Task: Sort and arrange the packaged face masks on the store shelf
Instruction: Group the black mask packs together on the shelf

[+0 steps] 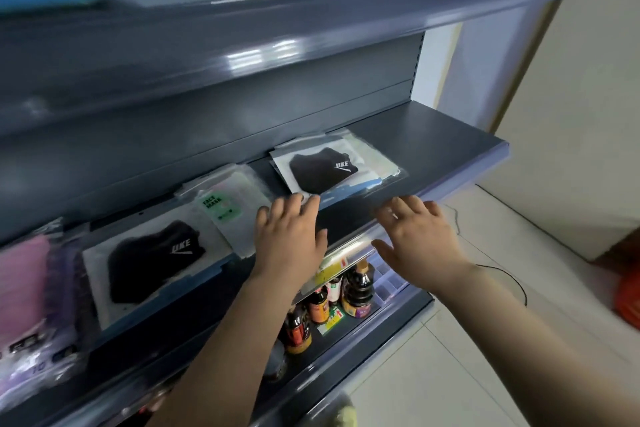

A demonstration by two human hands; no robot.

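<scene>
Bare hands (291, 236) open, shelf (433, 146) holding mask packs (332, 168)

Mask packets (327, 168) (blurred) on shelf (446, 149)

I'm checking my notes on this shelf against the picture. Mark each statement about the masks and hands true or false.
1. Two packs showing a black mask lie on the middle shelf: true, one at left, one further right.
2. The right hand grips a pack: false, it is open and empty.
3. The pack with the green label lies between the black-mask packs: true.
4. The shelf below is bare: false, it holds bottles.
5. The left hand holds a bottle: false, it is open, fingertips at the right black-mask pack's edge.
</scene>
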